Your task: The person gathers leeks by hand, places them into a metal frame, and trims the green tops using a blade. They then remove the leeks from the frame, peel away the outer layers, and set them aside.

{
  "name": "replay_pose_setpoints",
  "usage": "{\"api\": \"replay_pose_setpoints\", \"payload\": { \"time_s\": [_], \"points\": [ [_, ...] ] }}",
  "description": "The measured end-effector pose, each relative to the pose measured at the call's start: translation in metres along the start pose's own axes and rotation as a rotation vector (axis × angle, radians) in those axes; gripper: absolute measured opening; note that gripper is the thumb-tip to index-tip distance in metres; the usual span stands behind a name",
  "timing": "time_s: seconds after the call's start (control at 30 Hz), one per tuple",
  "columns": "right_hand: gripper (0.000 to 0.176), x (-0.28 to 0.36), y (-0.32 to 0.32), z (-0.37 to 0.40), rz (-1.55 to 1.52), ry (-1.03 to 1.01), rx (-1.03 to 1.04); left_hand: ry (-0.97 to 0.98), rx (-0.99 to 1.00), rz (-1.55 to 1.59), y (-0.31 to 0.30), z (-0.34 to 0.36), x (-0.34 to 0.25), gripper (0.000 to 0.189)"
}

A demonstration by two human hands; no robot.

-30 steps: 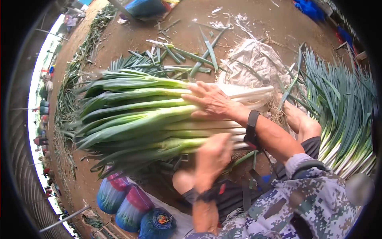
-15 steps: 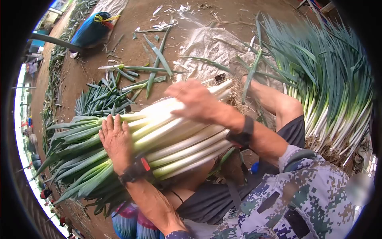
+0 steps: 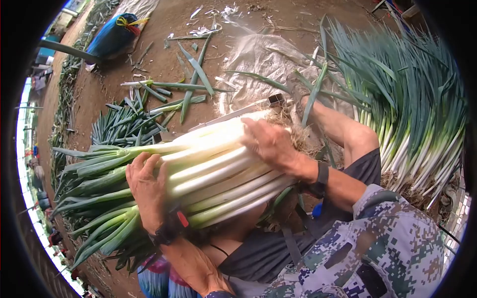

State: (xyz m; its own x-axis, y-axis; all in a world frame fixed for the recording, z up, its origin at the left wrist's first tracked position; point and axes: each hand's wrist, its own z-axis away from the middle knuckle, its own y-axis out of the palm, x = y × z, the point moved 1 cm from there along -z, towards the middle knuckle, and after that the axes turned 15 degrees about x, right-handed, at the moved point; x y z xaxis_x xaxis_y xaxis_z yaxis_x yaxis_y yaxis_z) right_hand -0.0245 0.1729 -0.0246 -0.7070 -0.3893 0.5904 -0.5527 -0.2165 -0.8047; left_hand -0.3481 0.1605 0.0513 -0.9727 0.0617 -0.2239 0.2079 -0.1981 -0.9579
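Observation:
A thick bundle of long green onions [image 3: 213, 161] lies across my lap, white stems to the right and green leaves to the left. My left hand [image 3: 146, 186] grips it from above where white turns to green, its fingers bent over the stems. Near the root end, my right hand [image 3: 273, 146] is on the white stems; its fingers are smeared by motion. Shaggy roots [image 3: 298, 136] stick out just beyond that hand. Behind the bundle a long thin metal piece with a dark end [image 3: 275, 100] shows in part.
A large pile of green onions [image 3: 402, 104] with roots lies at the right. Cut green leaves [image 3: 121, 124] are heaped on the ground at left. A blue wrapped bundle [image 3: 113, 38] stands at the upper left, and a pale sheet [image 3: 253, 54] covers some soil. Wrapped bundles [image 3: 156, 278] sit below my left arm.
My right hand has moved right and down along the stems toward the roots. The fingers of my left hand have bent more. The onion tops by the roots have shifted lower, exposing the metal piece.

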Motion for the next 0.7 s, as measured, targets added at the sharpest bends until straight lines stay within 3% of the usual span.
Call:
{"api": "replay_pose_setpoints", "payload": {
  "time_s": [0.2, 0.27, 0.47, 0.5, 0.6, 0.63, 0.7],
  "points": [
    [0.046, -0.02, 0.019, -0.037, -0.038, 0.023, 0.001, -0.021, -0.172, -0.059, 0.004, -0.01, -0.007, 0.025],
    [0.043, -0.024, 0.013, -0.045, -0.032, 0.024, 0.091, -0.04, -0.132, -0.032, 0.004, -0.013, -0.006, 0.027],
    [0.043, -0.054, 0.006, -0.074, -0.015, 0.127, 0.047, -0.03, -0.174, -0.202, -0.011, -0.02, 0.001, 0.031],
    [0.042, -0.063, 0.008, -0.075, -0.027, 0.16, 0.159, -0.026, -0.165, -0.194, -0.011, -0.024, 0.0, 0.03],
    [0.037, -0.062, 0.016, -0.051, -0.108, 0.142, 0.245, -0.028, -0.237, -0.179, 0.007, -0.039, 0.016, 0.025],
    [0.034, -0.053, 0.023, -0.036, 0.034, 0.094, 0.129, -0.033, -0.211, -0.202, 0.009, -0.044, 0.014, 0.024],
    [0.033, -0.049, 0.031, -0.031, 0.032, 0.148, 0.194, -0.056, -0.199, -0.229, 0.015, -0.045, 0.016, 0.022]
  ]
}}
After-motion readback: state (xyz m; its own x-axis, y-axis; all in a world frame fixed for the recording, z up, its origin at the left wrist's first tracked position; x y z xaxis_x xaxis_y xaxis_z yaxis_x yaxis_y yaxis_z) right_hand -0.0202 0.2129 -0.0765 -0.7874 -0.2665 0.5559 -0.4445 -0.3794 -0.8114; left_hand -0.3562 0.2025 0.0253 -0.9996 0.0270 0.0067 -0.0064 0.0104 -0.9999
